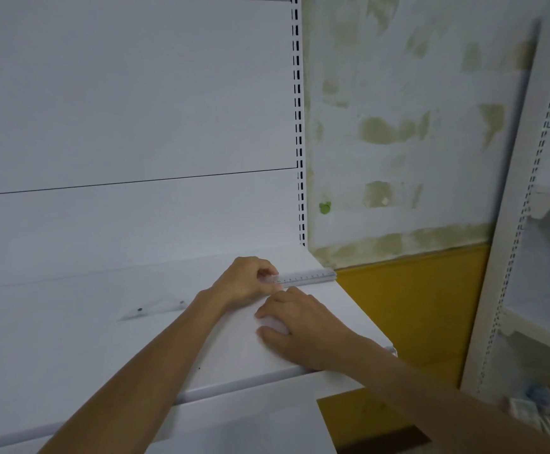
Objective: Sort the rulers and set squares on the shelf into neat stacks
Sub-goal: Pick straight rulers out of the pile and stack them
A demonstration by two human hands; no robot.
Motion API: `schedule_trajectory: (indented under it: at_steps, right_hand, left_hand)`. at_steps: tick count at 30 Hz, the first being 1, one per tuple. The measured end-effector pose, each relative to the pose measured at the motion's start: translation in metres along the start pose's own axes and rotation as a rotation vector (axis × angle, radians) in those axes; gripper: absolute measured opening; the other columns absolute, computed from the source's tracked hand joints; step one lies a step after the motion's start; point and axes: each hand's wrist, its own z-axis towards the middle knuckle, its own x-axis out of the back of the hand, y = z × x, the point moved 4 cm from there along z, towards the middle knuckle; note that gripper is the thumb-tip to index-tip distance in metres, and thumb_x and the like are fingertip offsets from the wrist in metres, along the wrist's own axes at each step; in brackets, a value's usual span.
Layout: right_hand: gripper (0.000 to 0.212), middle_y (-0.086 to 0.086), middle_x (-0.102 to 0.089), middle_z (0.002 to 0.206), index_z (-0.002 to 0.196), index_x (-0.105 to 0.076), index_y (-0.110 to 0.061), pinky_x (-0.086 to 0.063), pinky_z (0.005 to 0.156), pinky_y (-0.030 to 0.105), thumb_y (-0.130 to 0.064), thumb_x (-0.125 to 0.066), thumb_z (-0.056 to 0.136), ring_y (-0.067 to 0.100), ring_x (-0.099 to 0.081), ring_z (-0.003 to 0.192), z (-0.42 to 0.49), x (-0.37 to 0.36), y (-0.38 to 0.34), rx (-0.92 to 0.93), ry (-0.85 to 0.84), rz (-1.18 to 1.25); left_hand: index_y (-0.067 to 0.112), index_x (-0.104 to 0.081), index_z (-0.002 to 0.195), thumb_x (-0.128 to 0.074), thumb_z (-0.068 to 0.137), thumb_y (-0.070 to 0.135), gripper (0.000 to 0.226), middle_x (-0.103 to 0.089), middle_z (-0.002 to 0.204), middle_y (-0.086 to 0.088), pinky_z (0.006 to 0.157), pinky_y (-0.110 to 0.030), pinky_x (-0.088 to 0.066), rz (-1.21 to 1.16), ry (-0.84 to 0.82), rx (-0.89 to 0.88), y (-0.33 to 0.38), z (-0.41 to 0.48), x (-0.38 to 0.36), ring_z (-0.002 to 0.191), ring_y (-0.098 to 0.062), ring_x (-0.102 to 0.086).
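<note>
Pinching one end of the clear ruler, the left grip curls its fingers round it at the back right of the white shelf. The ruler runs toward 3 o'clock, up to the shelf's side edge. Just beside, at 5 o'clock, the right grip rests on the shelf with fingers curled; whether it holds anything cannot be told. A clear plastic piece lies flat at 8 o'clock, apart.

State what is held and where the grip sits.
The left hand pinches the clear ruler at its left end; the right hand's hold cannot be told.
</note>
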Motion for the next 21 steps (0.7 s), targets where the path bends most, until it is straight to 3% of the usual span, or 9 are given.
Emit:
schedule_trajectory:
  at_steps: [8,11,13,21]
  right_hand:
    - [0.034,-0.006,-0.051,0.131,0.121,-0.056,-0.024,-0.028,0.103,0.027,-0.039,-0.05,0.09,0.012,-0.04,0.121,0.0,0.003,0.003,-0.048,-0.048,0.093]
    - [0.03,-0.001,-0.059,0.121,0.117,-0.06,-0.019,-0.034,0.091,0.018,-0.03,-0.056,0.089,0.013,-0.051,0.109,0.016,0.015,-0.001,-0.073,-0.047,0.129]
    - [0.028,0.003,-0.063,0.115,0.114,-0.061,-0.014,-0.04,0.089,0.02,-0.023,-0.057,0.088,0.016,-0.057,0.101,0.038,0.023,-0.017,-0.059,0.026,0.157]
    - [0.032,0.002,-0.061,0.108,0.117,-0.058,-0.017,-0.047,0.09,0.034,-0.021,-0.057,0.086,0.015,-0.053,0.092,0.142,0.006,-0.192,0.186,0.122,0.309]
  left_hand:
    - [0.018,-0.061,0.113,-0.068,0.081,0.032,0.036,-0.06,0.109,0.0,0.084,-0.018,-0.04,0.122,0.053,-0.021,0.004,-0.019,0.029,0.095,-0.01,-0.055]
    - [0.018,-0.063,0.11,-0.066,0.083,0.031,0.03,-0.061,0.106,0.001,0.081,-0.019,-0.04,0.148,0.109,0.009,-0.006,-0.046,0.062,0.093,-0.01,-0.056]
    - [0.019,-0.063,0.108,-0.065,0.084,0.03,0.026,-0.061,0.104,0.002,0.079,-0.018,-0.039,0.185,0.154,0.041,-0.019,-0.071,0.089,0.091,-0.009,-0.056]
    - [0.023,-0.064,0.103,-0.065,0.083,0.03,0.021,-0.061,0.096,0.008,0.073,-0.017,-0.038,0.293,0.376,0.288,-0.105,-0.237,0.22,0.085,-0.007,-0.057]
